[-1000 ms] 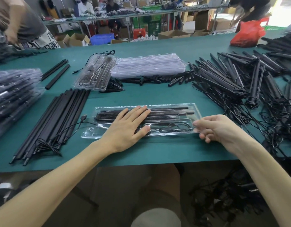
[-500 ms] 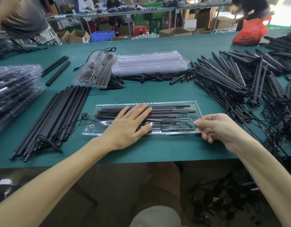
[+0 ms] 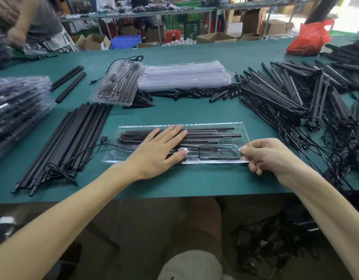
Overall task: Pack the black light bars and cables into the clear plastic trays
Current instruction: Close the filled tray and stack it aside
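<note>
A clear plastic tray [image 3: 215, 126] lies in front of me on the green table, with black light bars [image 3: 211, 132] and a coiled cable [image 3: 219, 153] inside it. My left hand [image 3: 160, 150] rests flat on the tray's left half, fingers straight. My right hand [image 3: 267, 154] pinches the tray's right end between thumb and curled fingers. A black cable with a USB plug [image 3: 104, 138] trails out of the tray's left end.
A bundle of black bars [image 3: 69, 136] lies at the left, a tangled heap of bars and cables [image 3: 295, 102] at the right. Behind stand a stack of empty clear trays [image 3: 184, 77], one packed tray [image 3: 119, 83], short black spikes [image 3: 204, 92] and packed trays [image 3: 15, 106] far left.
Hardly anything has moved: my left hand stays flat on the tray, and my right hand has closed a little more on the tray's right end.
</note>
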A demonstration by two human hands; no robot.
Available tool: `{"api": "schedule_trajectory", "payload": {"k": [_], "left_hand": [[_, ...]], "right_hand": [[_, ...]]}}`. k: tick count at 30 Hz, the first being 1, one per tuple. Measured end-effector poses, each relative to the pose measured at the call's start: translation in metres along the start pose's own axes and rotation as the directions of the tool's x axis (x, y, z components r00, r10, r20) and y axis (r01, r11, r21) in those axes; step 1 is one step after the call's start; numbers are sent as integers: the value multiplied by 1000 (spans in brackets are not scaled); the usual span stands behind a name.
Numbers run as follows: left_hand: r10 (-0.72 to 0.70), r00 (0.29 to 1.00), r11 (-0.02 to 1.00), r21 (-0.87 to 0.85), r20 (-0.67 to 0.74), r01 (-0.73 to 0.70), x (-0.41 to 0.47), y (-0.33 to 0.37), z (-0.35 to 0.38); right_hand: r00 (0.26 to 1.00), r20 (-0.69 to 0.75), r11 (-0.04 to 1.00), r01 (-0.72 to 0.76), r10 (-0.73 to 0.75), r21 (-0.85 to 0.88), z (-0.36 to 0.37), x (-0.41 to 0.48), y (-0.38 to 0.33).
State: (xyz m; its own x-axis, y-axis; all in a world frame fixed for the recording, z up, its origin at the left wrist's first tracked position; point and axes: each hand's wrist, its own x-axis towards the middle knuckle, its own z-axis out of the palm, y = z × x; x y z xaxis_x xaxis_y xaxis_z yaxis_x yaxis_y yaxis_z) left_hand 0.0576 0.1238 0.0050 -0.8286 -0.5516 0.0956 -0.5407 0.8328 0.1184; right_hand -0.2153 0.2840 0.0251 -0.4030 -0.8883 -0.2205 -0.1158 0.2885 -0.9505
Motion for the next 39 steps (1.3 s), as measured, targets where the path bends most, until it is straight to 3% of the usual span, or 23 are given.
{"api": "schedule_trajectory", "payload": {"k": [14,39], "left_hand": [[-12,991,989,-146,130,32,9,-5,-18],[10,1000,996,-85,27,-8,3,-4,-6]], "right_hand": [[1000,5,1000,18,-18,3,1,3,4],[997,-50,997,63,-65,-42,6,-3,4]]}}
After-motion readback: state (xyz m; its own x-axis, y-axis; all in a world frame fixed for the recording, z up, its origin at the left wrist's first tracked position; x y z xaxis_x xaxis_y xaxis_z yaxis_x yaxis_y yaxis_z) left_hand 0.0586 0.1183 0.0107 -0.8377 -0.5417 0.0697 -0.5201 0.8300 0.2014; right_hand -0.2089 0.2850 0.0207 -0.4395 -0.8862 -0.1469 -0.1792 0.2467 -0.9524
